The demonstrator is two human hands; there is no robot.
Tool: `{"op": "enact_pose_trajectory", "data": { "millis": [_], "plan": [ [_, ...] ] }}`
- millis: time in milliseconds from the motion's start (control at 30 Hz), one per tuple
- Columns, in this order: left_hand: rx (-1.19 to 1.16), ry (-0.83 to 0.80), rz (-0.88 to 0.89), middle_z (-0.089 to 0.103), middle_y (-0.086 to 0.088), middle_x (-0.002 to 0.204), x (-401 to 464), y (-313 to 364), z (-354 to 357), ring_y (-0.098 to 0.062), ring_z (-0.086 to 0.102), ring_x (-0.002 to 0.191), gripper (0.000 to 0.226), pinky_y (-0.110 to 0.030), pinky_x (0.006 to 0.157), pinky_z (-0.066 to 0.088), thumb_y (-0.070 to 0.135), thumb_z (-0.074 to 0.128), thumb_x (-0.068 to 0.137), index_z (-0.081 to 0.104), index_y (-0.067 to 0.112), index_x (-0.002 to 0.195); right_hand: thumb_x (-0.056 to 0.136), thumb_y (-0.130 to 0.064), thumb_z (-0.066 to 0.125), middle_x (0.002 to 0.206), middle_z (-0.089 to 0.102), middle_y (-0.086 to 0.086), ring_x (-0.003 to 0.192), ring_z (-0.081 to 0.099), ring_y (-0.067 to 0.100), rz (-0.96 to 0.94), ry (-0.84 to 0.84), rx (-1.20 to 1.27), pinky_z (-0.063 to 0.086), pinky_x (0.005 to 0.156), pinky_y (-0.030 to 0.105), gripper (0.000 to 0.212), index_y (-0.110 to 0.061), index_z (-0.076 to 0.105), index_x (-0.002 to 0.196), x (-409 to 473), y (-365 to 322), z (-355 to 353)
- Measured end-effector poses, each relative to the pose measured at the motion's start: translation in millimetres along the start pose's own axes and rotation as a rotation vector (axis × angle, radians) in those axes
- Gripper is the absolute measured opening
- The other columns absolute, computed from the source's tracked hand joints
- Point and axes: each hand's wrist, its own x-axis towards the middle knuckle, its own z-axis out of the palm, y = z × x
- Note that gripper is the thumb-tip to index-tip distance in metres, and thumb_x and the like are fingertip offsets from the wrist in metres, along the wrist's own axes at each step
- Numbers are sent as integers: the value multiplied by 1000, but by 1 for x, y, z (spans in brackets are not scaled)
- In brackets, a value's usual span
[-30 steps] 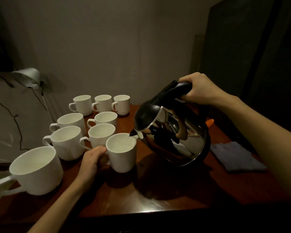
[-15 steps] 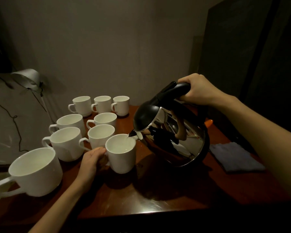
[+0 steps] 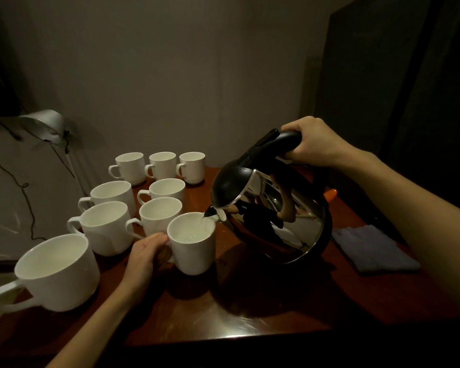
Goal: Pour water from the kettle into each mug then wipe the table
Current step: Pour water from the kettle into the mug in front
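Kettle (image 3: 271, 211) was chrome-bodied with a black lid and handle, tilted left, held above the table (image 3: 250, 314) by the right hand (image 3: 314, 142) clenched round the handle; its spout sat at the far rim of the white mug (image 3: 193, 243), whose handle the left hand (image 3: 146, 253) gripped near table centre. No readable brand or writing on the kettle or mugs. Eight other mugs (image 3: 112, 227) crowded the left and far-left of the table, folded blue cloth (image 3: 375, 248) lay right, near-centre strip up to the front edge was bare wood.
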Motion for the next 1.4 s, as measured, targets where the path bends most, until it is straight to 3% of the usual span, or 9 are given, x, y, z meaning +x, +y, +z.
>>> {"op": "enact_pose_trajectory", "data": {
  "millis": [233,433,633,767,900,1033,1200,1333,1400],
  "plan": [
    [20,-4,2,63,-23,91,0,0,-2,-31,58,82,30,-34,66,46,14,39,95,64,0,85,81,-8,65,83,62,0,79,60,8,-7,13,8,47,67,19,17,-24,59,78,1,2,0],
    [20,-22,4,64,-7,65,-1,-1,-2,-19,58,65,31,-28,58,45,14,39,95,63,1,80,81,-6,64,83,62,2,79,60,10,-3,4,33,48,69,21,17,-22,59,78,2,2,0],
    [-4,-15,17,68,-12,84,-3,0,-1,-22,62,77,31,-30,64,48,13,38,96,65,2,85,81,-7,64,79,62,-1,73,60,7,3,-4,48,44,62,15,14,-20,61,79,3,4,0],
    [4,-18,10,68,-6,70,-4,1,0,-21,61,70,31,-30,61,47,13,37,96,64,1,86,81,-7,65,80,63,-1,75,61,8,3,-5,44,45,62,16,14,-20,61,79,4,5,0],
    [3,-6,7,69,-8,74,-3,0,0,-23,61,72,31,-31,62,47,13,38,96,65,2,86,79,-6,65,81,63,1,76,61,9,4,-2,43,47,64,17,12,-17,62,81,4,4,0],
    [4,-14,2,67,-3,63,-3,-1,-1,-22,59,68,31,-32,61,45,13,38,96,65,3,85,80,-7,65,86,64,3,81,62,11,12,-3,53,49,68,18,10,-12,64,88,3,3,0],
    [-14,-1,11,66,-12,72,-4,2,1,-23,59,71,30,-33,63,46,11,39,95,63,1,82,80,-7,66,87,65,5,81,63,12,-2,-12,49,51,68,21,10,-12,64,88,1,2,-3],
    [-3,1,2,70,-4,69,-3,2,1,-18,62,69,30,-32,63,47,12,39,95,65,5,82,80,-7,66,86,65,4,81,63,13,-10,-8,46,49,68,20,11,-16,63,84,0,2,-2],
    [7,-3,6,69,-12,76,-3,1,0,-25,60,74,30,-33,65,46,12,39,95,65,3,84,80,-6,66,85,64,2,80,62,11,-9,-14,56,48,66,19,14,-19,62,82,0,2,-2]
  ]
}}
